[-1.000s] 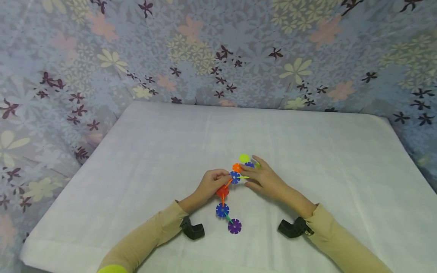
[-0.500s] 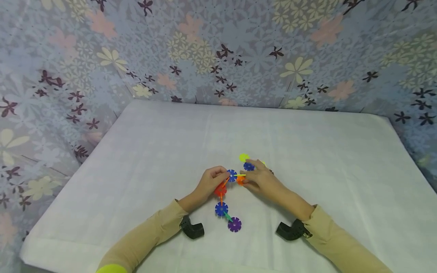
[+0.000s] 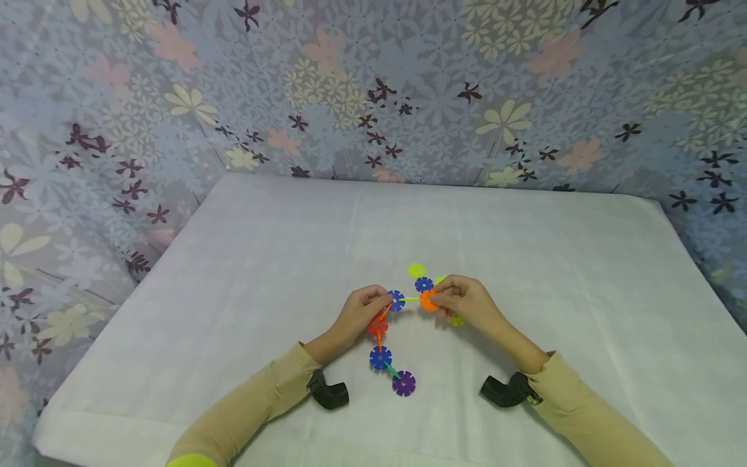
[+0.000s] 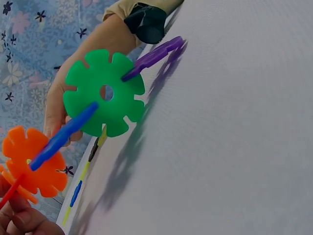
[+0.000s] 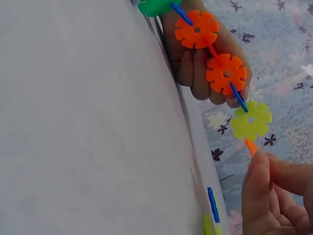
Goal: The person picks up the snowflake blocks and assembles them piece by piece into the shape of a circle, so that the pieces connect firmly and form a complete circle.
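A chain of notched plastic discs runs from a purple disc (image 3: 404,383) through a lower blue disc (image 3: 380,358) and a red-orange disc (image 3: 378,325) to an upper blue disc (image 3: 396,300) and a yellow-green disc (image 5: 251,121). My left hand (image 3: 357,316) grips the chain around its orange discs. Between thumb and finger, my right hand (image 3: 471,303) pinches a single orange disc (image 3: 428,300). Its edge meets the yellow-green disc's edge in the right wrist view. A green disc (image 4: 105,93) of the chain hangs above the cloth in the left wrist view.
Loose discs lie beyond the right hand: a yellow disc (image 3: 416,270), a blue one and another yellow disc (image 3: 441,281). A yellow-green disc (image 3: 457,320) lies below that hand. White cloth (image 3: 280,246) covers the table; a floral backdrop (image 3: 373,84) stands behind.
My right hand has taken the orange disc from among the loose ones and brought it to the chain's yellow-green end. The left hand keeps its grip, the chain having shifted slightly left.
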Available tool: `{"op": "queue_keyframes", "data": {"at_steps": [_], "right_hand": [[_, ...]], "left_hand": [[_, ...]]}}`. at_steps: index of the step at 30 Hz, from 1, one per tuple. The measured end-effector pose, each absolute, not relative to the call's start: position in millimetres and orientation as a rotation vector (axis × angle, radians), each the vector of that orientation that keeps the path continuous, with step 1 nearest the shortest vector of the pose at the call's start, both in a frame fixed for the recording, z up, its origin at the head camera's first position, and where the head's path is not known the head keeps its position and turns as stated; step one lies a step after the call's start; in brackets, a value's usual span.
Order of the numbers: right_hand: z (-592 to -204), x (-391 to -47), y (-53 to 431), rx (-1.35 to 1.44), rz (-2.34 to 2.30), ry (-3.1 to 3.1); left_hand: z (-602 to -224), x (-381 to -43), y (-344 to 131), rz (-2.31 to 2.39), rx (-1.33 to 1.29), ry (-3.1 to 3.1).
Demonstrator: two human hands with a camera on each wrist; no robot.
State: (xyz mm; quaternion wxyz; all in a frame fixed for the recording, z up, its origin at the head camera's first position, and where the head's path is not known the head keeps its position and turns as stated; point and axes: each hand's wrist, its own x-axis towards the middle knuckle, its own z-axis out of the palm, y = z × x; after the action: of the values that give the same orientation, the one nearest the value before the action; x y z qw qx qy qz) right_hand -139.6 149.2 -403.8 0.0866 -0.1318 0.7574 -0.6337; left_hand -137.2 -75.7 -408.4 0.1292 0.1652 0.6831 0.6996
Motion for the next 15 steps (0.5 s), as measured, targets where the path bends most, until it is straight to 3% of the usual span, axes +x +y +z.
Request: {"op": "queue_keyframes", "data": {"at_steps": [15], "right_hand": [[-411.3,-142.4,148.1,-0.329,-1.972,2.117]], "left_hand": [[-408.1,-137.7,-76.2,1.940,0.589,2.048]]}}
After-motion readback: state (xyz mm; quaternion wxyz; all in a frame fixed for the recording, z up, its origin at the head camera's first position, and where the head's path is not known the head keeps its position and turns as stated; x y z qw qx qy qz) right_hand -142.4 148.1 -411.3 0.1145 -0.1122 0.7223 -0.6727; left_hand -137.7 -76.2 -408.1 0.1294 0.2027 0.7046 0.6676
